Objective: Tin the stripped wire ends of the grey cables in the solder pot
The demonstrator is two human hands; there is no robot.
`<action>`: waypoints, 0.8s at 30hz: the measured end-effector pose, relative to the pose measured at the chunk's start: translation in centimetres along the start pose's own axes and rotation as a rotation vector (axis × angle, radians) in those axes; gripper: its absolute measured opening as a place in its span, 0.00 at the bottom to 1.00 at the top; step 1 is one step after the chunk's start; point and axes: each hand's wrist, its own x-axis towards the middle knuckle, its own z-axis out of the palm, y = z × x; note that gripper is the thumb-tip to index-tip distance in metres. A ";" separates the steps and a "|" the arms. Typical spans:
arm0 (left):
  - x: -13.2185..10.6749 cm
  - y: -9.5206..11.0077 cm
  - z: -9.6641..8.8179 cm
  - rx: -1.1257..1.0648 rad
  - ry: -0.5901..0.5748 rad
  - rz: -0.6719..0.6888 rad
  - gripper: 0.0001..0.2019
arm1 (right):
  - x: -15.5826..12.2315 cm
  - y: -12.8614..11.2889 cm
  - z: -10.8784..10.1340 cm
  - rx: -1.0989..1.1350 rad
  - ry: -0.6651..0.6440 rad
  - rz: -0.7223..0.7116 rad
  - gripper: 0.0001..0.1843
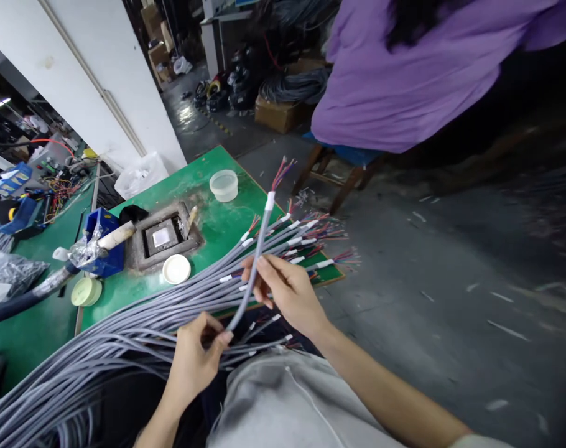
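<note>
My right hand [285, 287] pinches a single grey cable [259, 246] that rises up from it, ending in a white sleeve and bare red and blue wires [282, 171]. My left hand [196, 354] pinches the lower part of the same cable, just above my lap. Under both hands lies a thick bundle of grey cables [124, 330] running across the green table [227, 224], their stripped coloured ends [324, 239] fanned out past the table's right edge.
A recessed metal pot [164, 236] sits in the table, with a clear plastic cup [224, 185], a white lid [176, 269], a tape roll [86, 290] and a blue box [103, 246] around it. A person in a purple shirt [427, 68] sits on a stool at upper right.
</note>
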 end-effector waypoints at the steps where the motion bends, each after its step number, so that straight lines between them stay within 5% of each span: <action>1: -0.1 0.1 -0.3 -0.080 -0.037 -0.022 0.12 | -0.1 0.0 0.4 -0.022 -0.062 -0.001 0.22; 3: 0.1 0.5 -1.0 -0.224 0.070 -0.032 0.15 | -0.5 0.4 1.4 -0.138 -0.260 0.010 0.22; 6: 1.4 1.8 -2.0 -0.442 0.417 0.012 0.21 | -1.2 1.3 3.2 -0.312 -0.497 -0.028 0.22; 10: 2.9 3.1 -2.8 -0.593 0.678 0.039 0.21 | -1.4 1.8 4.9 -0.419 -0.639 -0.112 0.19; 18: 2.9 1.8 -4.0 -0.901 0.711 -0.023 0.17 | 1.0 0.8 6.0 -0.650 -0.698 -0.339 0.20; 22: 2.9 1.4 -5.1 -0.894 0.695 -0.048 0.17 | 3.5 -1.7 6.4 -0.684 -0.896 -0.361 0.17; 24: 2.9 1.2 -5.5 -0.846 0.681 -0.049 0.17 | 5.5 -3.5 6.7 -0.671 -0.797 -0.389 0.12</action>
